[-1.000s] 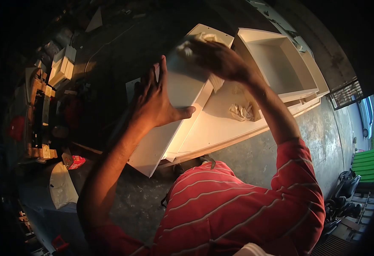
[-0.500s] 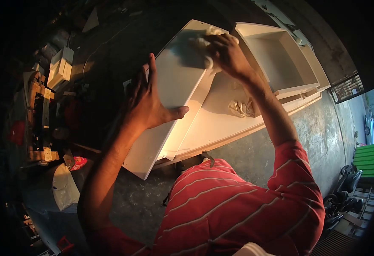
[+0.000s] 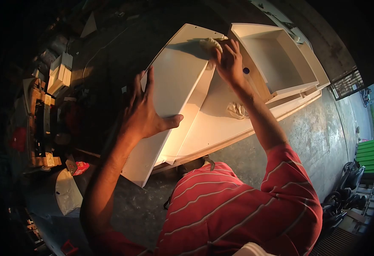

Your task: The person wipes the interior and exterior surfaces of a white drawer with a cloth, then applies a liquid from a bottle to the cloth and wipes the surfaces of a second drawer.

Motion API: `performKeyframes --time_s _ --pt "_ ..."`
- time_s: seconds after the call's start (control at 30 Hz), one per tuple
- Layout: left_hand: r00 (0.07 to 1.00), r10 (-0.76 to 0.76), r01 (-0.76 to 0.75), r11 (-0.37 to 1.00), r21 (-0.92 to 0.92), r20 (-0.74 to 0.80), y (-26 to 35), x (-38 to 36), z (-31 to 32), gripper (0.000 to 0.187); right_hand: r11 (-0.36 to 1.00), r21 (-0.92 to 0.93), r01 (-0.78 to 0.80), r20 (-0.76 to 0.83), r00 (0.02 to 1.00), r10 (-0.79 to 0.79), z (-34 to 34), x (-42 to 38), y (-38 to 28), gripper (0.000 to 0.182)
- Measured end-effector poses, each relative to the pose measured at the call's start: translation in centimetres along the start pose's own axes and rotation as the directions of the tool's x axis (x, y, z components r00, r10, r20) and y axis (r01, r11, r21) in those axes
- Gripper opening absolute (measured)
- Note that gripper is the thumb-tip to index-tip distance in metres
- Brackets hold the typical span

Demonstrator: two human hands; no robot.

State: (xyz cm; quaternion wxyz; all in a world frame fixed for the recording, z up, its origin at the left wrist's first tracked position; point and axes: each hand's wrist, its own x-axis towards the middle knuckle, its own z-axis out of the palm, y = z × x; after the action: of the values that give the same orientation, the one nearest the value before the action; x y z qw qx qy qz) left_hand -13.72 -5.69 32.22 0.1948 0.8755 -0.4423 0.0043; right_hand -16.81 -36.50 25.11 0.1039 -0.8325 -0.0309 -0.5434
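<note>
White rectangular wooden-looking board (image 3: 174, 77), likely stiff, lies across a broad pale panel (image 3: 208, 130); best gripped by long edges. Left hand (image 3: 142, 114) spans it, fingers wide; right hand (image 3: 231, 66) pinches crumpled, probably soft cream cloth (image 3: 211, 44).

The long white flat panel (image 3: 176, 64) leaves passage between the spread left hand (image 3: 141, 114), which bars its middle, and the bunched cream cloth (image 3: 211, 44) at the right hand (image 3: 229, 64). Right of it, the crumpled cream cloth (image 3: 236, 111), right forearm (image 3: 261, 117) and open-topped white rectangular box (image 3: 295, 91) obstruct the broad white board (image 3: 214, 123), leaving its near strip passable.
</note>
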Motion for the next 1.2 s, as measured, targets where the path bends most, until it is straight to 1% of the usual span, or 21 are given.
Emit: performKeyframes --time_s 0.03,0.1,0.13,0.17,0.23,0.27,0.37,0.4,0.5,0.57,0.7,0.77,0.8,0.83,0.9,0.93,0.97,1.0,1.03,1.13,1.2 --pt "1.0 -0.001 0.001 0.999 -0.048 0.01 -0.1 0.1 -0.1 0.137 0.98 0.196 -0.043 0.031 0.999 0.037 -1.1 0.1 -2.4 0.017" --pt "1.0 0.015 -0.014 0.999 -0.037 0.015 0.0 0.2 -0.1 0.133 0.927 0.371 -0.051 0.055 0.998 0.033 -2.1 -0.3 -4.7 0.012" --pt "0.999 0.029 -0.029 0.999 -0.029 0.022 0.0 0.1 0.0 0.13 0.931 0.366 0.009 0.065 0.997 -0.035 -2.4 0.2 -3.4 0.015" --pt "0.999 0.026 -0.025 0.999 -0.03 0.031 0.0 -0.1 0.0 0.13 0.973 0.225 -0.048 0.099 0.995 0.026 -2.2 0.4 -1.7 0.015" --pt "1.0 0.011 -0.011 1.0 -0.002 0.026 0.0 0.0 0.1 0.126 0.97 0.17 -0.174 -0.009 0.984 0.178 -1.2 1.9 0.9 0.018" --pt "1.0 0.011 -0.011 1.0 -0.002 0.024 0.1 0.0 -0.1 0.126 0.959 0.148 -0.242 0.028 0.97 0.24 -1.2 2.3 1.3 0.017" --pt "1.0 -0.01 0.01 1.0 0.001 0.026 0.2 -0.2 -0.4 0.118 0.975 0.099 -0.198 0.147 0.972 0.183 -1.6 2.0 -0.1 0.017" --pt "1.0 -0.002 0.002 1.0 -0.003 0.019 0.1 -0.1 -0.4 0.118 0.993 0.095 -0.072 0.148 0.987 0.057 -2.0 1.8 -1.1 0.015" --pt "1.0 -0.008 0.008 1.0 -0.001 0.027 0.6 -0.1 -0.5 0.118 0.949 0.284 -0.136 0.207 0.975 0.077 -4.0 1.0 -6.1 0.013" --pt "0.999 -0.022 0.022 1.0 0.005 0.034 0.6 -0.1 -0.4 0.118 0.942 0.333 -0.048 0.17 0.985 -0.01 -4.8 0.6 -8.8 0.013" --pt "1.0 0.007 -0.007 1.0 0.011 0.011 0.0 -0.1 0.1 0.125 0.945 0.236 -0.225 0.257 0.953 0.162 -4.6 0.3 -8.9 0.009" --pt "1.0 0.008 -0.008 1.0 -0.01 -0.003 -0.2 -0.1 0.1 0.125 0.931 0.303 -0.202 0.188 0.971 0.15 -4.8 -0.1 -11.0 0.007" --pt "1.0 0.008 -0.008 1.0 -0.001 -0.008 -0.3 -0.1 0.0 0.125 0.981 0.192 0.028 0.224 0.972 -0.072 -4.6 -0.9 -11.0 0.006" --pt "1.0 0.008 -0.008 1.0 0.008 -0.011 -0.4 -0.1 0.0 0.126 0.98 0.195 0.031 0.222 0.972 -0.076 -4.1 -1.7 -10.4 0.006" --pt "1.0 0.005 -0.005 1.0 -0.02 -0.001 -0.9 -0.2 -0.1 0.126 0.922 0.263 -0.284 0.228 0.947 0.226 -3.5 -2.9 -8.7 0.006" --pt "1.0 0.004 -0.004 0.999 -0.043 0.004 -1.2 -0.1 -0.3 0.126 0.927 0.155 -0.343 0.207 0.928 0.309 -3.8 -2.9 -7.0 0.012" --pt "1.0 -0.003 0.003 0.999 -0.043 0.001 -1.1 0.1 -0.2 0.126 0.776 0.328 -0.538 0.15 0.841 0.52 -4.0 -3.0 -5.6 0.019" --pt "1.0 0.007 -0.007 1.0 -0.029 -0.004 -1.0 0.0 -0.1 0.126 0.63 0.415 -0.657 0.182 0.738 0.65 -5.0 -3.1 -4.7 0.024" --pt "1.0 0.019 -0.019 1.0 -0.016 -0.001 -0.8 -0.1 0.1 0.127 0.541 0.515 -0.665 0.164 0.696 0.699 -5.4 -2.4 -4.2 0.021" --pt "1.0 -0.009 0.009 1.0 -0.009 0.013 -0.3 -0.3 0.0 0.127 0.555 0.584 -0.592 0.092 0.728 0.679 -5.5 -0.9 -5.2 0.018" --pt "1.0 -0.01 0.01 1.0 -0.003 0.013 -0.3 -0.2 0.1 0.127 0.485 0.662 -0.571 0.119 0.719 0.685 -5.1 -1.2 -5.3 0.02"
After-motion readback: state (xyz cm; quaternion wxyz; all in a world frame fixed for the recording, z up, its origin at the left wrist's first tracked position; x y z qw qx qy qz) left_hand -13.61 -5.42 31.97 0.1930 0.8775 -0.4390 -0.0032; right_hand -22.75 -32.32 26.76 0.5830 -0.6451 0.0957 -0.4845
